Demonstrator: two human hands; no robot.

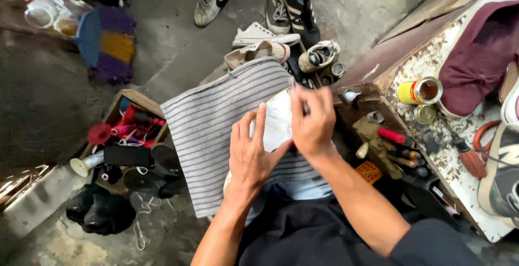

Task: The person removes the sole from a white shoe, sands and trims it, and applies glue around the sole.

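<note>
My left hand (250, 155) lies flat along the side of the white shoe (275, 125), fingers spread and pressing it down against the grey striped cloth (211, 131) over my knee; it braces the shoe rather than closing round it. My right hand (313, 120) sits at the far end of the shoe with the fingertips pinched together at its upper edge. I cannot tell whether something thin is caught between them, since the fingers hide it. To work well here I judge that the left palm must keep the shoe from rocking, and the right should act close to the edge with short, even moves, so that the material is not pulled crooked. Just right of my wrist, the tools with red and pale handles (392, 139) lie within reach on the bench edge. Further right stands an open yellow tin (419, 90). To my left a box of thread spools (127, 131) rests on the floor, and beyond the cloth lie several worn sneakers (265, 33).
</note>
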